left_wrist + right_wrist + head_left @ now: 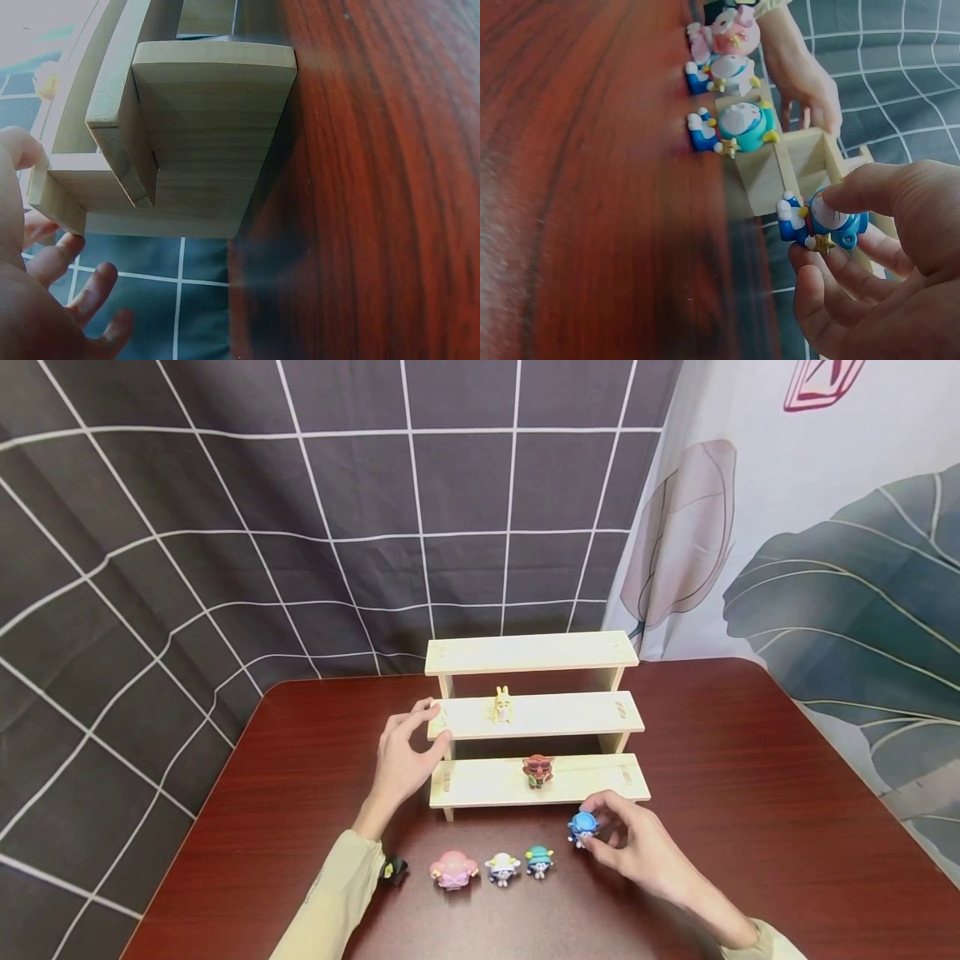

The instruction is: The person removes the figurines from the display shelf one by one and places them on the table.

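My right hand (637, 843) pinches a small blue-capped figurine (582, 828) between thumb and fingers, in front of the rack's right end. In the right wrist view the figurine (829, 221) has a white face, blue feet and a gold star, and hangs clear of the table. My left hand (405, 756) grips the left end of the middle board of a three-tier wooden display rack (570, 714), thumb at the front edge and fingers at the back. In the left wrist view the left hand (45, 277) overlaps the rack's end (202, 135).
A yellow rabbit-eared figurine (502, 706) stands on the middle tier, a red-brown one (537, 771) on the bottom tier. Pink (453, 870), white-capped (502, 868) and teal-capped (538, 862) figurines line the table (300, 793). A black piece (393, 870) sits partly behind the left sleeve.
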The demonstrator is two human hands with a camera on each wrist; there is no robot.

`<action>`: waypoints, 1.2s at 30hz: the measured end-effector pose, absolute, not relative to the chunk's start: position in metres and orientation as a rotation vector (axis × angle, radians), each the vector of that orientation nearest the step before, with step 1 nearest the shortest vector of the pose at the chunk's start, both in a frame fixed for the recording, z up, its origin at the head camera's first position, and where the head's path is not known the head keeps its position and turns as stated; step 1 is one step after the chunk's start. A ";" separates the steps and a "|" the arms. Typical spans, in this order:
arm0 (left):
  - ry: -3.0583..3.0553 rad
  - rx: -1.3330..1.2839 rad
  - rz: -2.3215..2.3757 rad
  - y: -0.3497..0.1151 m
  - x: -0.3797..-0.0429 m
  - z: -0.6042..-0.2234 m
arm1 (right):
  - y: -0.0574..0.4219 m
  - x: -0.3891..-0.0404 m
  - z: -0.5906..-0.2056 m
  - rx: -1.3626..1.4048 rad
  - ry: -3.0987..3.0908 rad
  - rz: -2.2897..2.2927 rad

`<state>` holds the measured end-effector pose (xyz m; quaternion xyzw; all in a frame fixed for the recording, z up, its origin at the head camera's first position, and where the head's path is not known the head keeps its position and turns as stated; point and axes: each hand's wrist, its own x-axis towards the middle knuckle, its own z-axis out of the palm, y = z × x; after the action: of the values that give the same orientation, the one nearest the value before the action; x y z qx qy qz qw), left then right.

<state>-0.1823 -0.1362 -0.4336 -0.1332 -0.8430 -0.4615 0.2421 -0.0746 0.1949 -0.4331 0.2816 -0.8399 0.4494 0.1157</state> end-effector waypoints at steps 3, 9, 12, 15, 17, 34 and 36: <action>-2.303 -0.368 -1.262 -0.136 -0.182 -0.434 | 0.194 -0.072 -0.436 0.820 -2.470 1.338; -2.307 -0.380 -1.268 -0.137 -0.183 -0.434 | 0.193 -0.070 -0.443 0.831 -2.471 1.369; -2.311 -0.378 -1.267 -0.137 -0.183 -0.433 | 0.192 -0.068 -0.445 0.844 -2.477 1.386; -2.311 -0.378 -1.267 -0.137 -0.182 -0.433 | 0.191 -0.067 -0.444 0.858 -2.481 1.394; -2.311 -0.377 -1.267 -0.137 -0.182 -0.433 | 0.191 -0.066 -0.444 0.854 -2.489 1.395; -2.300 -0.373 -1.260 -0.136 -0.182 -0.433 | 0.189 -0.063 -0.455 0.902 -2.494 1.418; -2.297 -0.369 -1.259 -0.136 -0.182 -0.433 | 0.189 -0.063 -0.456 0.914 -2.484 1.413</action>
<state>-0.1823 -0.1359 -0.4330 -0.1354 -0.8416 -0.4615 0.2456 -0.0627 0.1892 -0.4564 0.3040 -0.8258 0.4697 0.0707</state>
